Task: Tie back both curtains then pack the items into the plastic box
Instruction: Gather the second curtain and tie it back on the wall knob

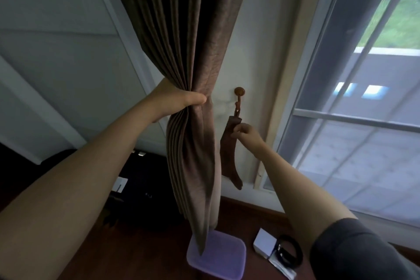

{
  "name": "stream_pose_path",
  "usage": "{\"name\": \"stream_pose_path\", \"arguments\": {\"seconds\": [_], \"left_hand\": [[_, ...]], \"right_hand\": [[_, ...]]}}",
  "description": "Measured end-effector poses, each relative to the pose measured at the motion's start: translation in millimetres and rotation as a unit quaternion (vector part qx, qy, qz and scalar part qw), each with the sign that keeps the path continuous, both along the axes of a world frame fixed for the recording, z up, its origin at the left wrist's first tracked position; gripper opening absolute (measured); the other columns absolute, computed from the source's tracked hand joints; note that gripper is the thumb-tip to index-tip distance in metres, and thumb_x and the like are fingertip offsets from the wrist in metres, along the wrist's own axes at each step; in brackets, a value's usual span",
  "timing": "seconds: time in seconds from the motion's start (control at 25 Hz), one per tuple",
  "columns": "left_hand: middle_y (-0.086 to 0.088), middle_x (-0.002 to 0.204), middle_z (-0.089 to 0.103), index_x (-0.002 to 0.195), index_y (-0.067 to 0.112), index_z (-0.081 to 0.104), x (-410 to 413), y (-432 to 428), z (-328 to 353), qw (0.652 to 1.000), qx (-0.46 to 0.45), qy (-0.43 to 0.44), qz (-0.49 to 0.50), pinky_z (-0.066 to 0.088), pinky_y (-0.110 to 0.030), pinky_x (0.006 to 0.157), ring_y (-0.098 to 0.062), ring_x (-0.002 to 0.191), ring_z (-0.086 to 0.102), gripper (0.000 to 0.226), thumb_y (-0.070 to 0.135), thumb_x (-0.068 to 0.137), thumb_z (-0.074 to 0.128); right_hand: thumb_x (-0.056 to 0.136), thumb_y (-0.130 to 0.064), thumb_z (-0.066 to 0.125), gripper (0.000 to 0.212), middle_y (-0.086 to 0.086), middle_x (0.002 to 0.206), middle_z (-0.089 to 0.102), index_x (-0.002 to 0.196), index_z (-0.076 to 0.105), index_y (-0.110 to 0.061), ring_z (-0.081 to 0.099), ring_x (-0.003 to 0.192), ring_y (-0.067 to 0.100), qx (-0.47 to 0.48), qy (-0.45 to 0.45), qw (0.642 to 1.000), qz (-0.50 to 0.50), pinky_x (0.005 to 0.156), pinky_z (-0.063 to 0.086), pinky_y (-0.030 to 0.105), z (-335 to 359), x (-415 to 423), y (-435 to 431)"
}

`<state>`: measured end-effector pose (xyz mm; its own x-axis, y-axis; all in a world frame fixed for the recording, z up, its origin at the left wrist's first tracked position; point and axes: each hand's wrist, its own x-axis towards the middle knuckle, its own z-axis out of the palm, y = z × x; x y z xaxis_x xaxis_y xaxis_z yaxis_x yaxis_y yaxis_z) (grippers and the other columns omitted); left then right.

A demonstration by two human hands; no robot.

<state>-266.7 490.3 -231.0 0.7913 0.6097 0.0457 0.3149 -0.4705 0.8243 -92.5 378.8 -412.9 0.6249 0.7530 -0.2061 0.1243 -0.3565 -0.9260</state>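
A brown pleated curtain point(181, 29) hangs in the middle of the view, bunched at waist height by my left hand point(179, 100), which grips the gathered folds. To its right a brown fabric tieback point(229, 157) dangles from a round wooden wall hook point(239, 91). My right hand point(246, 132) pinches the tieback near its upper end. Below, on the dark wooden floor, stands a plastic box with a purple lid point(218, 254); the curtain's bottom tip hangs over it. Beside the box lie a small white box point(264, 245) and a black band point(289, 252).
A large window point(354, 120) with white bars fills the right side. White wall panels point(63, 52) are at the left. Dark furniture or bags point(141, 191) sit on the floor behind the curtain at lower left. Some papers point(284, 268) lie under the black band.
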Motion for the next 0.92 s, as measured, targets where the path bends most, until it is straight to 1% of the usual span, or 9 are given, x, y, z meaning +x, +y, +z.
{"name": "stream_pose_path", "arguments": {"seconds": [0.12, 0.2, 0.24, 0.36, 0.48, 0.6, 0.68, 0.76, 0.92], "left_hand": [[0.009, 0.108, 0.062, 0.112, 0.026, 0.059, 6, -1, 1, 1.000, 0.003, -0.008, -0.002, 0.043, -0.022, 0.084, -0.008, 0.101, 0.058, 0.041, 0.015, 0.076, 0.074], [0.008, 0.110, 0.060, 0.114, 0.026, 0.058, 14, -5, -2, 1.000, 0.014, -0.011, -0.003, 0.041, -0.023, 0.085, -0.009, 0.102, 0.056, 0.042, 0.015, 0.076, 0.074], [0.008, 0.112, 0.060, 0.116, 0.025, 0.058, 18, -6, -4, 1.000, 0.018, -0.009, -0.003, 0.041, -0.024, 0.086, -0.009, 0.103, 0.056, 0.044, 0.016, 0.076, 0.074], [0.007, 0.116, 0.062, 0.122, 0.021, 0.060, 33, -13, -11, 1.000, 0.011, 0.000, -0.020, 0.043, -0.025, 0.087, -0.010, 0.105, 0.058, 0.052, 0.022, 0.072, 0.075], [0.016, 0.100, 0.064, 0.103, 0.029, 0.064, 49, -24, -18, 0.999, -0.017, -0.011, -0.031, 0.043, -0.017, 0.081, -0.003, 0.096, 0.059, 0.035, 0.018, 0.072, 0.075], [0.011, 0.106, 0.064, 0.112, 0.024, 0.063, 72, -39, -25, 0.998, -0.039, -0.012, -0.042, 0.047, -0.021, 0.084, -0.006, 0.097, 0.061, 0.048, 0.025, 0.066, 0.077], [0.011, 0.104, 0.062, 0.119, 0.020, 0.059, 85, -52, -29, 0.998, -0.047, -0.015, -0.050, 0.046, -0.018, 0.079, -0.005, 0.093, 0.059, 0.053, 0.021, 0.069, 0.076], [0.011, 0.101, 0.060, 0.120, 0.020, 0.058, 97, -67, -33, 0.997, -0.053, -0.016, -0.058, 0.044, -0.016, 0.074, -0.004, 0.090, 0.058, 0.052, 0.019, 0.071, 0.076], [0.004, 0.111, 0.061, 0.120, 0.020, 0.057, 124, -95, -41, 0.998, -0.051, -0.009, -0.038, 0.050, -0.027, 0.085, -0.014, 0.102, 0.059, 0.061, 0.032, 0.063, 0.076]], "right_hand": [[0.085, -0.004, 0.056, 0.017, 0.001, 0.073, 0.047, 0.089, 0.041, -0.011, 0.046, 0.065, 0.013, 0.057, 0.045, 0.996, -0.053, 0.057, 0.039, 0.022, 4, -2, -21], [0.087, -0.011, 0.059, 0.020, 0.001, 0.075, 0.054, 0.099, 0.043, -0.008, 0.054, 0.064, 0.012, 0.082, 0.082, 0.992, -0.051, 0.052, 0.045, 0.017, 8, 3, -41], [0.086, -0.019, 0.061, 0.022, 0.000, 0.073, 0.055, 0.099, 0.047, -0.008, 0.054, 0.063, 0.012, 0.068, 0.066, 0.995, -0.034, 0.051, 0.044, 0.015, 9, 8, -52], [0.082, -0.041, 0.065, 0.032, -0.001, 0.066, 0.054, 0.080, 0.057, -0.010, 0.052, 0.063, 0.014, -0.062, -0.079, 0.995, 0.002, 0.055, 0.039, 0.022, 13, 30, -84], [0.079, -0.054, 0.063, 0.038, -0.001, 0.064, 0.057, 0.070, 0.060, -0.017, 0.054, 0.063, 0.017, -0.158, -0.202, 0.966, 0.010, 0.057, 0.038, 0.030, 27, 52, -118], [0.076, -0.061, 0.061, 0.044, -0.001, 0.066, 0.060, 0.070, 0.060, -0.018, 0.056, 0.066, 0.017, -0.230, -0.281, 0.932, -0.006, 0.056, 0.039, 0.031, 52, 65, -156], [0.074, -0.061, 0.063, 0.045, -0.001, 0.064, 0.058, 0.066, 0.057, -0.017, 0.055, 0.067, 0.016, -0.250, -0.317, 0.915, -0.018, 0.055, 0.037, 0.031, 68, 67, -174], [0.073, -0.053, 0.068, 0.043, -0.003, 0.057, 0.051, 0.056, 0.050, -0.018, 0.049, 0.061, 0.015, -0.220, -0.317, 0.922, -0.024, 0.054, 0.034, 0.031, 81, 65, -185], [0.071, -0.036, 0.074, 0.039, -0.004, 0.054, 0.046, 0.052, 0.044, -0.021, 0.046, 0.058, 0.016, -0.127, -0.321, 0.938, -0.042, 0.056, 0.034, 0.033, 100, 49, -194]]}}
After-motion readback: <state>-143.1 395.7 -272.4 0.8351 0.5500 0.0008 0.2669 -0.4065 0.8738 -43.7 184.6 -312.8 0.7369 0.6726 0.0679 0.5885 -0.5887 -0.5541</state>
